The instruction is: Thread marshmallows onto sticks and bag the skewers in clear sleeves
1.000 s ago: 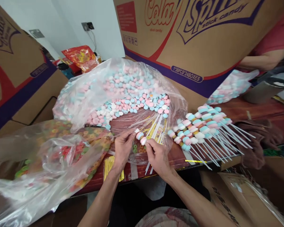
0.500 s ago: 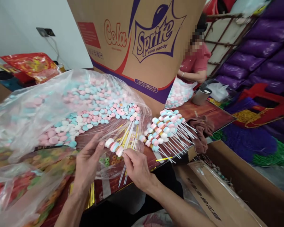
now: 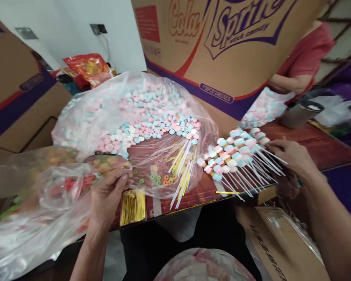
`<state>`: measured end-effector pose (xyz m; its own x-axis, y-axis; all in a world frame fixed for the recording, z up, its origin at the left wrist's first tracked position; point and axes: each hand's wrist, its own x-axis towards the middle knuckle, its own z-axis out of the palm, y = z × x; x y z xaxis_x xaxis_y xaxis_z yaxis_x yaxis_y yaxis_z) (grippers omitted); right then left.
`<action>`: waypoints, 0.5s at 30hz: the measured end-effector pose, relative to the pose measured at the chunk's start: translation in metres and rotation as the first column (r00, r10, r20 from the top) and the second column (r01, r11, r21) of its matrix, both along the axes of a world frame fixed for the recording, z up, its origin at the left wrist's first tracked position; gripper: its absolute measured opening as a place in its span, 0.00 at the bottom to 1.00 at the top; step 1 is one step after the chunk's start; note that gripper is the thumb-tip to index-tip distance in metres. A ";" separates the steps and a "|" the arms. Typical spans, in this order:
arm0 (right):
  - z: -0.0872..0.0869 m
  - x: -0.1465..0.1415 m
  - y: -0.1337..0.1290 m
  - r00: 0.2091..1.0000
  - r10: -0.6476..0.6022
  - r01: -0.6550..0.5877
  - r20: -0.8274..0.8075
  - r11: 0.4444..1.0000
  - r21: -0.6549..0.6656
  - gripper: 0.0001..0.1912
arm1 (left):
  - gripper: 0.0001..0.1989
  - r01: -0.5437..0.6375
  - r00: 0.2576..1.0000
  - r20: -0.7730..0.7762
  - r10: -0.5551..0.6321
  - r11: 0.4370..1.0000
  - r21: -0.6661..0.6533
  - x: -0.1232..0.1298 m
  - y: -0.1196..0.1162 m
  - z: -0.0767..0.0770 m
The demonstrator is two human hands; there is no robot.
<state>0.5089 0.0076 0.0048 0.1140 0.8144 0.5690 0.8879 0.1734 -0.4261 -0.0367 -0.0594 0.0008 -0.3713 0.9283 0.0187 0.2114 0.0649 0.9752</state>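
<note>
My right hand (image 3: 298,160) is at the right end of a pile of marshmallow skewers (image 3: 234,152), its fingertips closed at the outermost marshmallow skewer (image 3: 260,136). Pink, white and blue marshmallows cover one end of these sticks, and the bare white ends point toward me. On the left, my left hand (image 3: 107,201) pinches thumb and fingers together beside the small gummy rings (image 3: 158,178); what lies between the fingertips is hidden. White sticks (image 3: 183,175) with gold strips among them rest on the clear plastic between my hands.
A large clear bag of loose marshmallows (image 3: 146,101) spreads behind. Bags of coloured gummies (image 3: 61,183) lie left, by gold twist ties (image 3: 133,207). A tall carton (image 3: 187,58) stands at the back, a person (image 3: 310,58) beyond it. An open carton (image 3: 280,242) sits below right.
My right hand has carried a marshmallow skewer right, to the pile's end. My left hand has parted from it, over toward the gummy rings. The view has swung left.
</note>
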 end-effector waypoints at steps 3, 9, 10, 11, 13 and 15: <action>0.003 -0.014 -0.015 0.971 -0.192 0.189 0.141 0.981 0.038 0.14 | 0.19 0.037 0.998 -0.046 -0.037 0.999 -0.006 -0.002 0.000 -0.002; 0.028 -0.171 -0.056 0.971 0.133 -0.148 0.197 0.987 0.062 0.13 | 0.16 0.198 0.969 -0.155 -0.195 0.980 0.009 0.019 0.023 -0.010; 0.021 -0.199 -0.060 0.931 0.281 -0.286 0.233 0.958 -0.016 0.15 | 0.16 0.220 0.962 -0.168 -0.214 0.975 0.016 0.024 0.029 -0.012; 0.012 -0.224 -0.063 0.879 0.412 -0.389 0.241 0.911 -0.139 0.16 | 0.15 0.242 0.955 -0.180 -0.234 0.970 0.022 0.028 0.037 -0.014; -0.010 -0.259 -0.067 0.821 0.524 -0.454 0.229 0.841 -0.296 0.17 | 0.14 0.271 0.935 -0.253 -0.248 0.961 0.059 0.035 0.057 -0.018; -0.028 -0.276 -0.068 0.800 0.540 -0.443 0.262 0.825 -0.351 0.20 | 0.12 0.289 0.897 -0.382 -0.223 0.950 0.122 0.040 0.084 -0.019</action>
<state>0.2332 -0.0603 -0.0235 -0.5001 0.8274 0.2557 0.8062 0.5526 -0.2113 0.0031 0.0242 -0.0184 -0.0585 0.9603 0.2728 0.5357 -0.2004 0.8203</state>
